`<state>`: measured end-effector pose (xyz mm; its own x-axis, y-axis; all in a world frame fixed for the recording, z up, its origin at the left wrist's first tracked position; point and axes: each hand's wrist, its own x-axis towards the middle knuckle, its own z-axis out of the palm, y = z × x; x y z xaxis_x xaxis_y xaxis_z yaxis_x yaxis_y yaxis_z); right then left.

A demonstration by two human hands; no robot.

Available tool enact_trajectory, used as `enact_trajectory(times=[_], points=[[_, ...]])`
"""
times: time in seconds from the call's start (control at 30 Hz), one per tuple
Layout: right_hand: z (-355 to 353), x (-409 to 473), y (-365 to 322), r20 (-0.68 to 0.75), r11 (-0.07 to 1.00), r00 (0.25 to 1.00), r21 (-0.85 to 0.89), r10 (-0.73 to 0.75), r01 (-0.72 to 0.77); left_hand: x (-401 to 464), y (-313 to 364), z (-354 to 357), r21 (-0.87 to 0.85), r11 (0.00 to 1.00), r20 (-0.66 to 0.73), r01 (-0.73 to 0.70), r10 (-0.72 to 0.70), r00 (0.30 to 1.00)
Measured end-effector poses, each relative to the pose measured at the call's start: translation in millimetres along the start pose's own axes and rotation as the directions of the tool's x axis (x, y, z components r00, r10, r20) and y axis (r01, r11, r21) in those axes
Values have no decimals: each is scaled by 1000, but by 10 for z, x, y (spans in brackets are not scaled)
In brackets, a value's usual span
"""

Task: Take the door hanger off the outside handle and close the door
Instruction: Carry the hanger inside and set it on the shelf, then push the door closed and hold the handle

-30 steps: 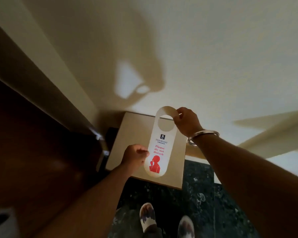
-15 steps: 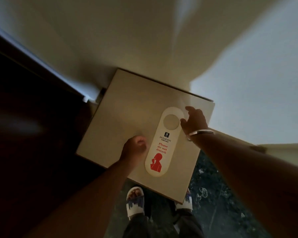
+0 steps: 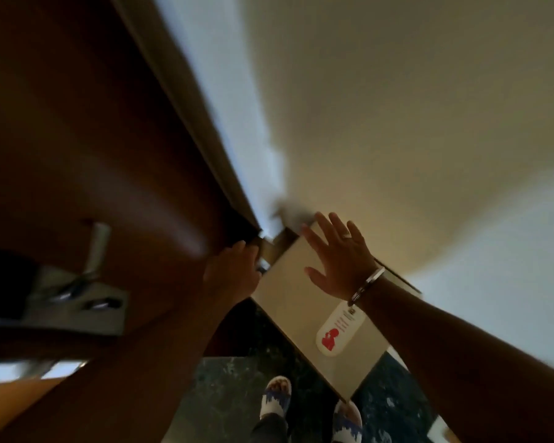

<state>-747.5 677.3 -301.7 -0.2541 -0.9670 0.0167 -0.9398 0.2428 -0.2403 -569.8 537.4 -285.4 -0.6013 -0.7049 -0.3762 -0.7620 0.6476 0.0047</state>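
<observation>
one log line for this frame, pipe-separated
hanger: flat on beige surface | right hand: open above it | left hand: at door edge | door: not shut

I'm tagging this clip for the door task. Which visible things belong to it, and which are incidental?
Job: door hanger, wooden door, door handle, left hand, right hand.
Incidental: beige tabletop, bracelet, sandals.

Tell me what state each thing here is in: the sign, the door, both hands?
Door hanger: off the handle, lying flat on the beige surface, nobody holding it.
Door: blurred; cannot tell whether it is shut.
Door handle: nothing hanging on it.
Left hand: reaching toward the door's edge; grip unclear.
Right hand: open, fingers spread, empty, over the beige surface.
</observation>
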Motion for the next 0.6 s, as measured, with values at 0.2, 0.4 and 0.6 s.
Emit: enact_trajectory(times=[0.2,0.4,0.6], points=[[-890,462,-1014,-158,960,948,-6,-277,280,-1020,-786,-1256,175,954,-367,244,-167,915],[-1448,652,-1905,-192,894,874,-61,-447,443,-1832,-1087,-1852,243,938,-599,247,-56,799],[-1548,697,-2661,-159,866,852,-75,-499,494,-2296,-1326,-2318,383,822,-753,422,14,657]])
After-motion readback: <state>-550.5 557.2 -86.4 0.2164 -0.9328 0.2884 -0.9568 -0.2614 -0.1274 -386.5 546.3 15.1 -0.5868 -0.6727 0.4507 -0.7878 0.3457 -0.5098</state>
